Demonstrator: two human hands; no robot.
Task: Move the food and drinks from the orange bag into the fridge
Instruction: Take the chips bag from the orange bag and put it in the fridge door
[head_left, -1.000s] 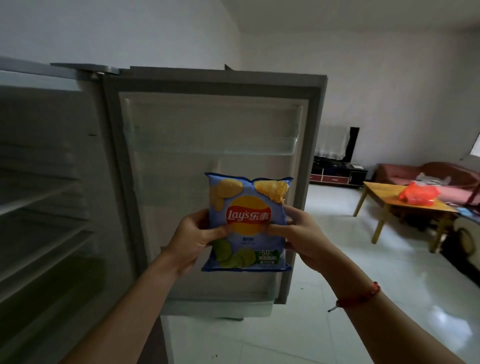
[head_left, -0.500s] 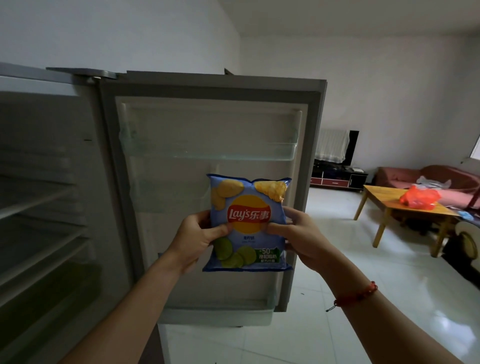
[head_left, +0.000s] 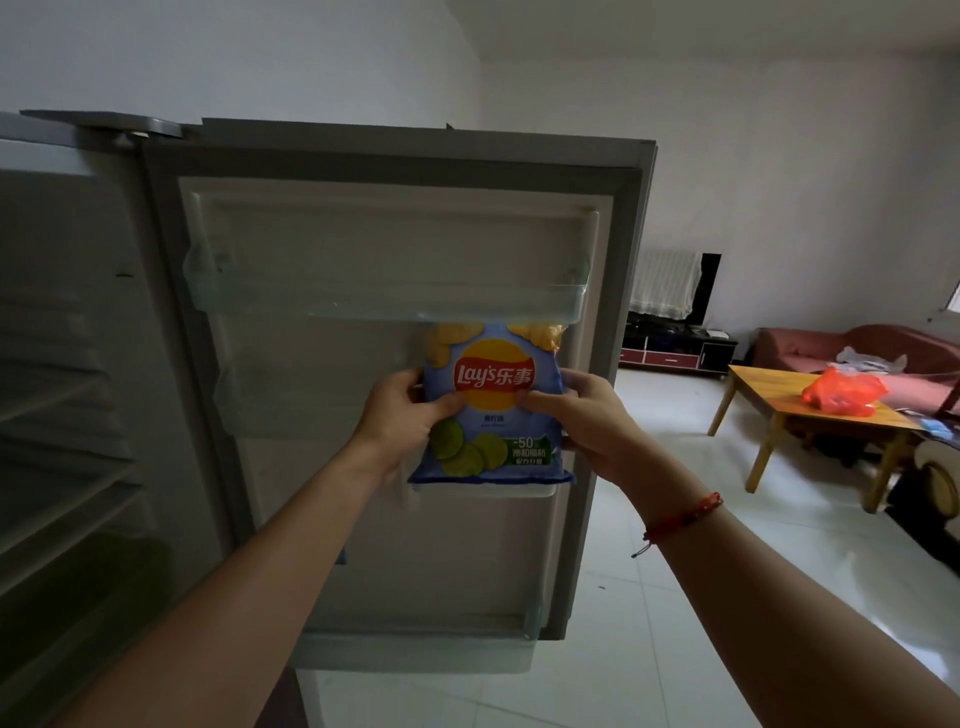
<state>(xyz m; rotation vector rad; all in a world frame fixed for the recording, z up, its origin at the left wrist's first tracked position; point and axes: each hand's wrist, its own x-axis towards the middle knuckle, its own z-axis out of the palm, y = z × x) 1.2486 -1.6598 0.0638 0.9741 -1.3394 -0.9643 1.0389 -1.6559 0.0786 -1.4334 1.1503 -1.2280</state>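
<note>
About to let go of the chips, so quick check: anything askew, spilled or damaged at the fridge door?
Nothing stands out. The chip bag is upright and intact between the left hand and right hand, its top tucked behind the upper door shelf. No spills show on the open door or the floor.

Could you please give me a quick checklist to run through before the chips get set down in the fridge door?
1. Fridge door open: ok.
2. Chip bag held by left hand and right hand: ok.
3. Bag upright: ok.
4. Bag top clear of upper door shelf: not ok, it is tucked behind it.
5. Bag bottom seated in middle door shelf: cannot tell.
</note>
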